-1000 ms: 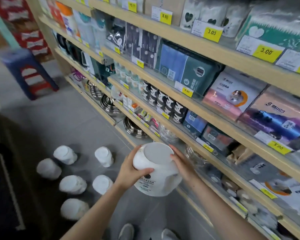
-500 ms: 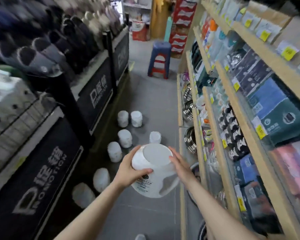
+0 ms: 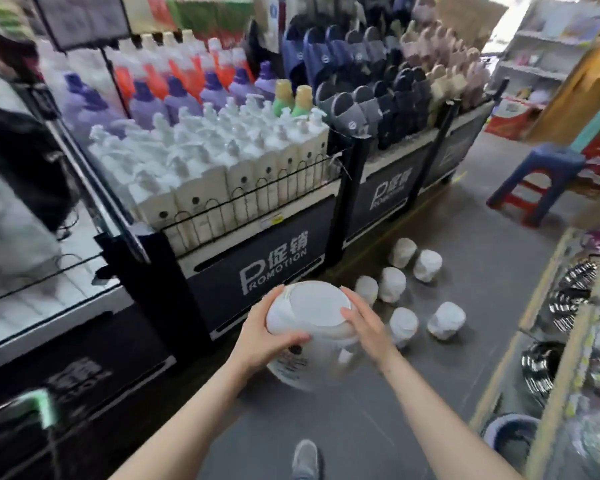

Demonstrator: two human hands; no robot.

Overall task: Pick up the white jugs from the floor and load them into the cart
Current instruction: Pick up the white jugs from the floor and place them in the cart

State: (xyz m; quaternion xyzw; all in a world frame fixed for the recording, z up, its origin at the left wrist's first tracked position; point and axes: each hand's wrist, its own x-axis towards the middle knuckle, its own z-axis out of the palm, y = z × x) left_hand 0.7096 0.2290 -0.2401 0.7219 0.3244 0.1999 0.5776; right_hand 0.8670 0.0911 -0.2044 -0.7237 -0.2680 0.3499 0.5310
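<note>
I hold one white jug [image 3: 309, 327] at waist height, its flat bottom turned up towards me and a printed label on its side. My left hand [image 3: 264, 336] grips its left side and my right hand [image 3: 366, 325] presses on its right side. Several more white jugs [image 3: 392, 284] stand on the grey floor beyond, between the promotion stand and the right shelf. At the far left a glass-sided unit with a metal bar [image 3: 84, 174] shows; I cannot tell whether it is the cart.
A black promotion stand [image 3: 274, 261] with white pump bottles [image 3: 222, 150] and slippers [image 3: 378, 98] runs along the left. Wooden shelves [image 3: 551, 375] with steel bowls line the right. A blue stool [image 3: 541, 178] stands down the aisle. My shoe [image 3: 305, 459] is below.
My view has swung from the right-hand shelves to the left, onto the promotion stand. Both hands have kept the same grip on the jug, which stays in front of me.
</note>
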